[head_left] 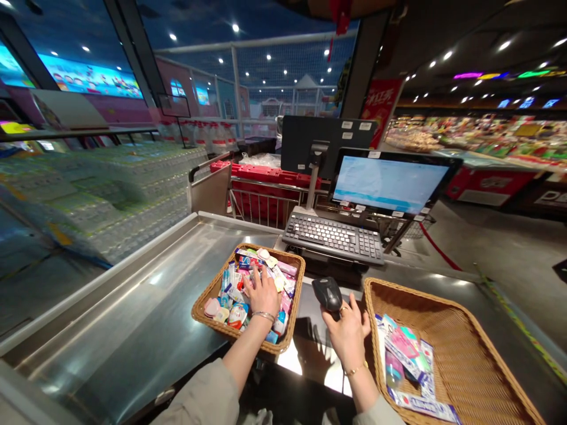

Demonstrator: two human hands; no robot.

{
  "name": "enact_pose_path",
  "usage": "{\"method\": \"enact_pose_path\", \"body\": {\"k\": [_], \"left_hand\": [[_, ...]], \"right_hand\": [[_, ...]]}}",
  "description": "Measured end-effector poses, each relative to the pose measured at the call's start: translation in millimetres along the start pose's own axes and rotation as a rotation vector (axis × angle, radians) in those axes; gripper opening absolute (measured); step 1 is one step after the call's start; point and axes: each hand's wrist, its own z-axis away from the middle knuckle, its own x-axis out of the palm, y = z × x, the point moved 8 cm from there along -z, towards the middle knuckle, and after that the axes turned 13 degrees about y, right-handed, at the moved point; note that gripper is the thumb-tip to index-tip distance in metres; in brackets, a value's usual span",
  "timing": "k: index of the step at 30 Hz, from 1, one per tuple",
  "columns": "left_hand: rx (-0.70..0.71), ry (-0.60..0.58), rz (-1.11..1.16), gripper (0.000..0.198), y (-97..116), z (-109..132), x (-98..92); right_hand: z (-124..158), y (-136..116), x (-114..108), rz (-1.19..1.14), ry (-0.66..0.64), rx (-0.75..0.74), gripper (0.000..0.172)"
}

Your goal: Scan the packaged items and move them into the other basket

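My left hand [266, 293] rests with its fingers apart on a heap of small packaged toiletries [234, 289], including tubes of toothpaste, inside a wicker basket [208, 302]. My right hand [348, 337] grips a black handheld barcode scanner [328, 293], and its handle is hidden by my fingers. To the right of that hand stands a larger wicker basket [460, 330]. Several flat printed packets [407, 360] lie in its near left corner.
Both baskets stand on a stainless steel checkout counter [133, 295]. A keyboard [333, 238] and a monitor [390, 183] stand just beyond them. Behind are a metal shopping cart [266, 203] and stacked bottled water [133, 189]. Store displays fill the far right.
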Motion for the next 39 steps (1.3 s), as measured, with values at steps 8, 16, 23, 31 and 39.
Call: {"method": "enact_pose_path", "body": {"k": [8, 16, 23, 31, 39], "left_hand": [[0.064, 0.008, 0.119, 0.019, -12, -19, 6.2], [0.164, 0.059, 0.145, 0.017, -2, -20, 7.6], [0.219, 0.004, 0.101, 0.020, 14, -26, 21.3], [0.227, 0.038, 0.155, 0.023, 15, -27, 16.9], [0.237, 0.129, 0.215, 0.021, -1, -29, -18.7]], "right_hand": [[1, 8, -8, 0.012, 0.021, 0.016, 0.032], [2, 11, -12, 0.016, 0.020, 0.007, 0.031], [5, 13, -12, 0.022, 0.030, 0.006, 0.028], [6, 14, -12, 0.014, 0.014, 0.016, 0.029], [7, 3, -7, -0.002, -0.040, 0.019, 0.029]]}}
